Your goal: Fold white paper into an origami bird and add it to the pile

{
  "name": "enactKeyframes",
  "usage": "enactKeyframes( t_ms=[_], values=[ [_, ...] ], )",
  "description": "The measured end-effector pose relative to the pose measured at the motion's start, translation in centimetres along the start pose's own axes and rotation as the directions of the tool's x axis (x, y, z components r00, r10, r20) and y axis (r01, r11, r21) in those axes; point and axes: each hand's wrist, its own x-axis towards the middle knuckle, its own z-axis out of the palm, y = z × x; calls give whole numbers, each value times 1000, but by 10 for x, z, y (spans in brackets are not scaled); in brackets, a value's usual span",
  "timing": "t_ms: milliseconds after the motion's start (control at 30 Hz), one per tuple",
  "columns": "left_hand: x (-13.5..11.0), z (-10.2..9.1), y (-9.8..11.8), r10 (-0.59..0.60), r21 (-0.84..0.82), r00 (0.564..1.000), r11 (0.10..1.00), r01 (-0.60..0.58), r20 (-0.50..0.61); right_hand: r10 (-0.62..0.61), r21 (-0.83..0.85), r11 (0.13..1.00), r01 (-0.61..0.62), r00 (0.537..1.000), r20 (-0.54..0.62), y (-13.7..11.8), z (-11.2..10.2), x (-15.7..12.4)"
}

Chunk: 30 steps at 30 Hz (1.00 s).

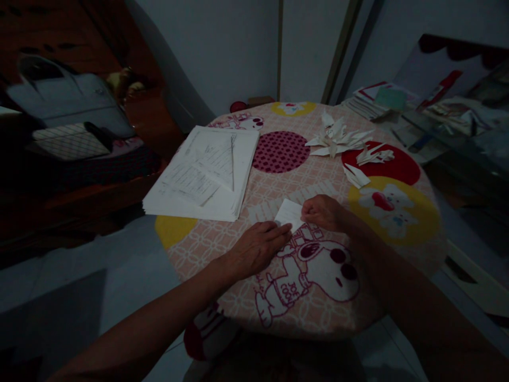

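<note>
A small white piece of paper (289,213) lies on a round table covered by a pink cartoon-dog cloth (302,297). My left hand (258,246) rests palm down beside it, its fingertips touching the paper's near left edge. My right hand (324,212) has its fingers curled, pinching the paper's right edge. A thick stack of printed sheets (207,172) lies at the left of the table. Several folded white paper figures (342,140) sit at the far right of the table.
A grey bag (67,98) and a checked pouch (69,140) lie on dark wooden furniture to the left. Books and papers (401,103) are piled beyond the table at the right. A pale wall stands behind, and tiled floor shows below.
</note>
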Motion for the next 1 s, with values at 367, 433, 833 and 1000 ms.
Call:
enactKeyframes(
  t_ms=[367, 433, 833, 1000],
  values=[
    [17, -6, 10, -115, 168, 988, 981, 97, 99, 22, 6, 1000, -22, 999, 29, 1, -7, 0],
    [18, -6, 11, -115, 180, 989, 979, 96, 97, 14, 55, 998, -13, 1000, -8, 11, -8, -1],
    [18, -7, 11, -120, 159, 988, 982, 104, 98, 70, 424, 905, -39, 996, -58, 30, -9, -13],
    [17, -7, 11, -124, 145, 988, 983, 110, 93, -32, 371, 928, 39, 999, -27, 29, -9, -9]
  ],
)
